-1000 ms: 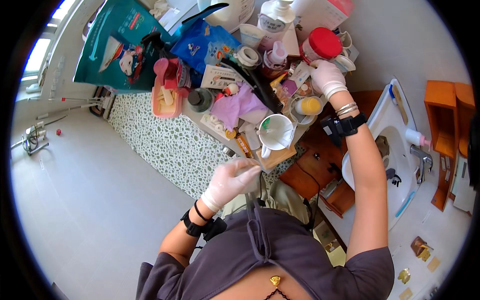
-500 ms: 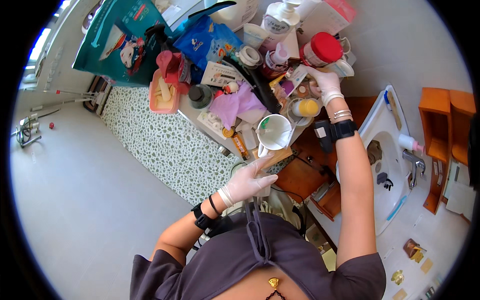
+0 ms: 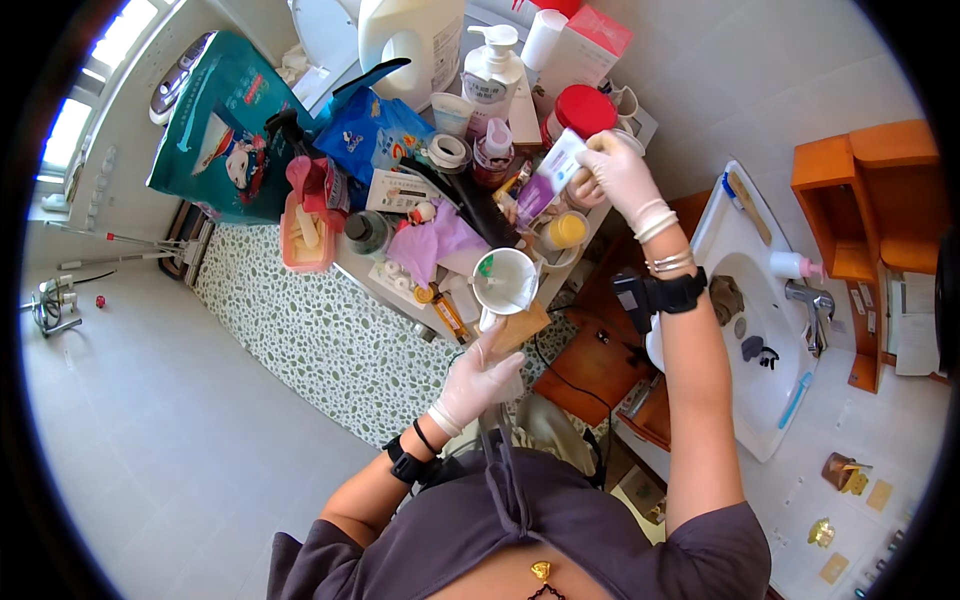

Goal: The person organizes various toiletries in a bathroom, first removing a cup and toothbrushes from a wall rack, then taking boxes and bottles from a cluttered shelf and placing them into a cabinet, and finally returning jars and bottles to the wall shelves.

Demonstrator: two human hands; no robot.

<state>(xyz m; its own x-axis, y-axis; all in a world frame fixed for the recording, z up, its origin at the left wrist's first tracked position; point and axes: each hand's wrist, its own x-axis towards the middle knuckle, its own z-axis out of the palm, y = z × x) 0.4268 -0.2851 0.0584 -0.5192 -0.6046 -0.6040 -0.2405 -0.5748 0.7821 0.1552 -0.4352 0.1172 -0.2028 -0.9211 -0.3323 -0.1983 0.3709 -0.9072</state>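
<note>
My right hand (image 3: 618,180), in a thin white glove, pinches the corner of a flat white-and-purple packet (image 3: 560,160) above the crowded tabletop. Just beyond it sits a tub with a red lid (image 3: 583,112), and a yellow-capped jar (image 3: 565,231) stands below the packet. My left hand (image 3: 478,382), also gloved, is loosely bent with fingers apart and nothing in it. Its fingertips are close to the handle of a white mug (image 3: 505,280); whether they touch cannot be made out. A purple cloth (image 3: 430,243) and a black hairbrush (image 3: 485,215) lie beside the mug.
Bottles, a pump bottle (image 3: 492,80), a blue bag (image 3: 372,135) and a large teal bag (image 3: 225,140) crowd the table's far side. A pink container (image 3: 306,245) stands at its left. On the right are a white sink (image 3: 735,370) and an orange-brown shelf (image 3: 850,205).
My right hand has closed on the packet and lifted it slightly out of the clutter. My left hand has drawn its fingers in a little near the mug. The whole view has shifted.
</note>
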